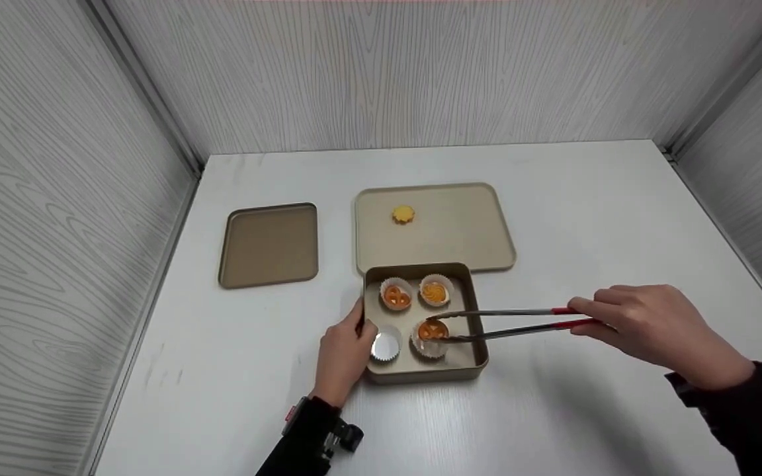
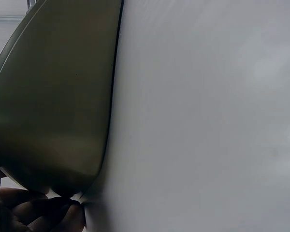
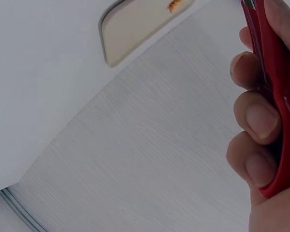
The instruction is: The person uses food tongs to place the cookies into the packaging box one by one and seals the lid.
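Observation:
My right hand [image 1: 645,324] grips the red handles of metal tongs [image 1: 520,330]; in the right wrist view, fingers curl round the red handle [image 3: 280,96]. The tong tips lie at either side of an orange pretzel-shaped cookie [image 1: 433,329] at a pale fluted cup [image 1: 428,348], near right in a deep square baking tin [image 1: 421,377]. My left hand [image 1: 344,357] holds this tin's left wall, thumb at the rim; the left wrist view shows the tin's outer wall [image 2: 53,106]. Far cups hold a pretzel-shaped cookie [image 1: 396,297] and a swirled cookie [image 1: 434,293]. A silvery cup [image 1: 386,344] sits near left.
Behind the tin lies a flat beige tray [image 1: 467,225] with a yellow scalloped cookie [image 1: 403,214]. A smaller brown square tray [image 1: 272,244] lies to the left on the white table [image 1: 222,370]. Wood-grain panels [image 1: 368,79] stand at the back and both sides.

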{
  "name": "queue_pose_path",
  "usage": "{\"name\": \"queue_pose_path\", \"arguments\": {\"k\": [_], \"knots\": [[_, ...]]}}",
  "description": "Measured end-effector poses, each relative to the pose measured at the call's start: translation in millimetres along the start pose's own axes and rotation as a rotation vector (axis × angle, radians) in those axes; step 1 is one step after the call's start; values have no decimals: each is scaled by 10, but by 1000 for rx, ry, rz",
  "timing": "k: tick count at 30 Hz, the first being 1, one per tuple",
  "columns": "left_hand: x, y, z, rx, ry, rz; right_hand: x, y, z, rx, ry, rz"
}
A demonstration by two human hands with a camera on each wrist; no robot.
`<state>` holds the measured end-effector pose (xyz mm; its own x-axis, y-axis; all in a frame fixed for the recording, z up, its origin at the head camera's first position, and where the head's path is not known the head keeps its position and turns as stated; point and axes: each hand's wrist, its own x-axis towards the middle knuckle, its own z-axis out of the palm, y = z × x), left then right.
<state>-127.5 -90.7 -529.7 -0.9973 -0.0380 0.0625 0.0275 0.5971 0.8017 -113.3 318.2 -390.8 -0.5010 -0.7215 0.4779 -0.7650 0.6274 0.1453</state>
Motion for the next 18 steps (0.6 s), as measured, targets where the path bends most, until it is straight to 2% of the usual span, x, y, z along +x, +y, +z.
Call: {"name": "queue_pose_path", "arguments": {"k": [10,18], "knots": [[5,4,2,25,-1,5,82,-56,40,-6,48,-42],[-4,11,-1,22,3,10,80,-59,62,3,35,-33]]}}
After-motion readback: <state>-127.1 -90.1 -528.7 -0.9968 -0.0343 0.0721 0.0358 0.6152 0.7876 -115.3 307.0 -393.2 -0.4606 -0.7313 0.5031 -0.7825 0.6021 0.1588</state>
